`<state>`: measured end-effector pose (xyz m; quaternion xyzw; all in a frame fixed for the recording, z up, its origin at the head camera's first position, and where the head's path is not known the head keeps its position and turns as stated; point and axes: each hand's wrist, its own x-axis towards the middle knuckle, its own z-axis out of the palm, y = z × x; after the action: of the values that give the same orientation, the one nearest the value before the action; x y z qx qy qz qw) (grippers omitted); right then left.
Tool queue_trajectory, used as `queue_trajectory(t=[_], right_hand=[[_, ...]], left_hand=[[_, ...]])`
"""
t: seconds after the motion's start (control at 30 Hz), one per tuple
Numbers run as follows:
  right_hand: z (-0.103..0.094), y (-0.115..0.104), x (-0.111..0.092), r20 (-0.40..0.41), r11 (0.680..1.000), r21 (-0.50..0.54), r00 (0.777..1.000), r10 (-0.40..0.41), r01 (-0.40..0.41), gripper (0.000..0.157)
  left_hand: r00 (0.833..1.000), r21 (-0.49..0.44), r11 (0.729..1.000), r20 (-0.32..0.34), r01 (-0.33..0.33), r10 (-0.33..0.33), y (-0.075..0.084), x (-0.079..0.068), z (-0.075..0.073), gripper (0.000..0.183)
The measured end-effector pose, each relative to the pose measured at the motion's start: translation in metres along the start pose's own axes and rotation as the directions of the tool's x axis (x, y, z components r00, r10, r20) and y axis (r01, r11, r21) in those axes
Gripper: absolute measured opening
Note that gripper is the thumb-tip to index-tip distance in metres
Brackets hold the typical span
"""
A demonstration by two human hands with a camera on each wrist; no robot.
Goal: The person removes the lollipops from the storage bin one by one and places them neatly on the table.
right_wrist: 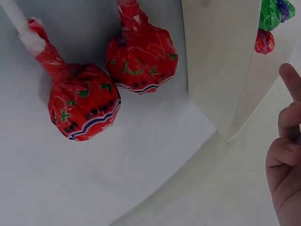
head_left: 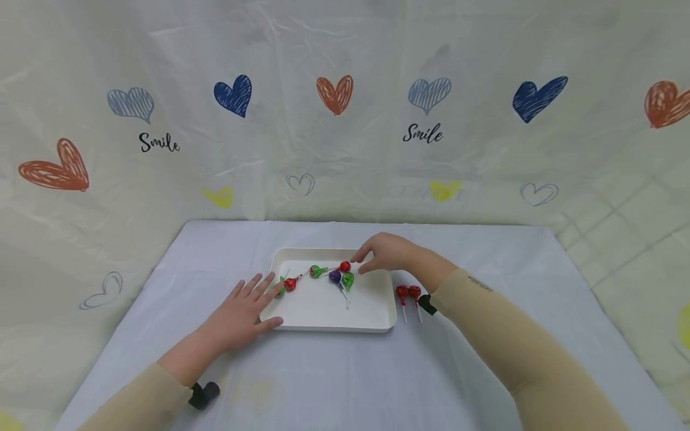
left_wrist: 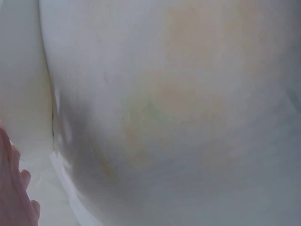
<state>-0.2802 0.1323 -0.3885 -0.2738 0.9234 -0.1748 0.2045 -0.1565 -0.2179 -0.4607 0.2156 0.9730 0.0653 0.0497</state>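
A person's left hand spreads its fingers over the left edge of a white rectangular tray, beside a round red-wrapped lollipop. The right hand, thumb and fingers parted, is above the tray's right half, near a round green-wrapped lollipop inside. Two matching red lollipops lie just right of the tray on the white-clothed table.

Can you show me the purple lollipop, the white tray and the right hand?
Purple lollipop [head_left: 335,276]: head view, on its wrapped candy.
White tray [head_left: 315,313]: head view, on its bare floor.
Right hand [head_left: 385,251]: head view, on its back.
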Motion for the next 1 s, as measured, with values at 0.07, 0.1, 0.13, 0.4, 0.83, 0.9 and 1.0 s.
queue_trajectory(t=[0.07, 0.1, 0.13, 0.4, 0.83, 0.9, 1.0], right_hand=[[0.003, -0.002, 0.005, 0.018, 0.999, -0.032, 1.000, 0.002, -0.001, 0.031], [0.005, -0.003, 0.007, 0.025, 0.999, -0.052, 1.000, 0.006, -0.005, 0.030], [0.006, -0.004, 0.009, 0.034, 0.997, -0.072, 0.999, 0.005, -0.003, 0.030], [0.017, -0.014, 0.023, 0.077, 0.975, -0.223, 0.997, 0.005, 0.012, 0.025], [0.023, -0.024, 0.025, 0.111, 0.969, -0.246, 0.994, 0.005, 0.023, 0.028], [0.024, -0.024, 0.026, 0.117, 0.973, -0.227, 0.993, -0.003, 0.029, 0.027], [0.025, -0.022, 0.027, 0.127, 0.978, -0.203, 0.992, -0.014, 0.040, 0.025]], left_hand=[[1.000, 0.003, 1.000, 0.000, 0.001, -0.001, 0.000, 0.000, 0.000, 0.083], [1.000, 0.003, 1.000, -0.002, 0.001, -0.001, 0.000, 0.000, 0.000, 0.084], [1.000, 0.003, 1.000, -0.004, 0.002, -0.002, 0.000, 0.000, 0.000, 0.084], [1.000, 0.009, 1.000, -0.013, 0.013, -0.013, 0.002, 0.001, 0.002, 0.082], [1.000, 0.023, 1.000, -0.027, 0.000, 0.000, 0.003, 0.001, 0.003, 0.088], [1.000, 0.014, 1.000, -0.022, 0.002, -0.002, 0.003, 0.002, 0.002, 0.088], [1.000, 0.023, 1.000, -0.004, 0.018, -0.018, 0.001, 0.003, 0.003, 0.088]])
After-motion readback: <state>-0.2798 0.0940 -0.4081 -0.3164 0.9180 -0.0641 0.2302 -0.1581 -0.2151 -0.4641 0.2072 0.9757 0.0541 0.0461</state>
